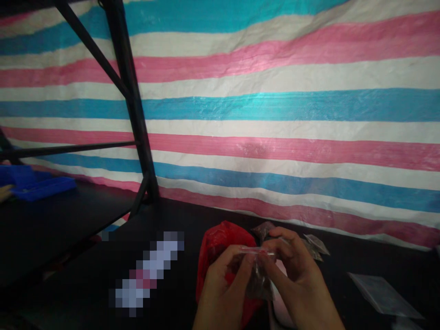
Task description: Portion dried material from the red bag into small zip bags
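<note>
My left hand and my right hand pinch the top edge of a small clear plastic bag from both sides. Dark contents fill its lower part, partly hidden by my fingers. Behind my left hand lies a crumpled red plastic bag. Just beyond my right fingers are a small dark-filled bag and a crumpled clear packet. A flat clear plastic sheet or bag lies further right.
A pixelated blurred patch covers part of the black work surface. A black metal shelf frame stands to the left, holding a blue plastic tray, with what may be someone's hand at its edge. A striped tarpaulin hangs behind.
</note>
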Available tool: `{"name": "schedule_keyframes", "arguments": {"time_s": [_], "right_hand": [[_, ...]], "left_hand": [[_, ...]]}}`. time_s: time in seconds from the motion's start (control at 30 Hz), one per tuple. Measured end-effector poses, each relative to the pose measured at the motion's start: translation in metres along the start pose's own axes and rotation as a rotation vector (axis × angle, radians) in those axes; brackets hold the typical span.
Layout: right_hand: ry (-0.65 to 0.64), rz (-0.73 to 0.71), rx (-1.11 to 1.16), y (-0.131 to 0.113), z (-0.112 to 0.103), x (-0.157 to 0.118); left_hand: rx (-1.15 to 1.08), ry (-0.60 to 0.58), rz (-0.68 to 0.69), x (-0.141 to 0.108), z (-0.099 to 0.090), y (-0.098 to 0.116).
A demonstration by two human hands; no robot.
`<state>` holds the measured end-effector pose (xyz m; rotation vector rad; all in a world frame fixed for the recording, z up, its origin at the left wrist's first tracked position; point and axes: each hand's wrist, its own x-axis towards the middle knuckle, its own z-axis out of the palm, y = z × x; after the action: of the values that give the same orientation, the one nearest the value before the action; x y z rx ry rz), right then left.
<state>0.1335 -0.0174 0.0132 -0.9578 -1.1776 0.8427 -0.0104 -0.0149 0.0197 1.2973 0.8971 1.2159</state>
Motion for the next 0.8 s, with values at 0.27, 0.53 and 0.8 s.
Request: {"name": "schedule_keyframes", "arguments": {"time_s": [0.27,0.53,0.8], "right_hand": [[-0.021,-0.037,-0.109,-0.017,0.011,0.001],[-0.075,-0.057,-0.150,-0.017,0.002,0.001],[0.256,0.037,-0.332,-0.041,-0.040,0.010]], "left_hand": [[-0.044,0.021,-0.023,0.002,-0.009,0.004],[0.097,-0.008,0.055,0.001,-0.017,0.010],[0.445,-0.031,0.174,-0.002,-0.015,-0.003]]}}
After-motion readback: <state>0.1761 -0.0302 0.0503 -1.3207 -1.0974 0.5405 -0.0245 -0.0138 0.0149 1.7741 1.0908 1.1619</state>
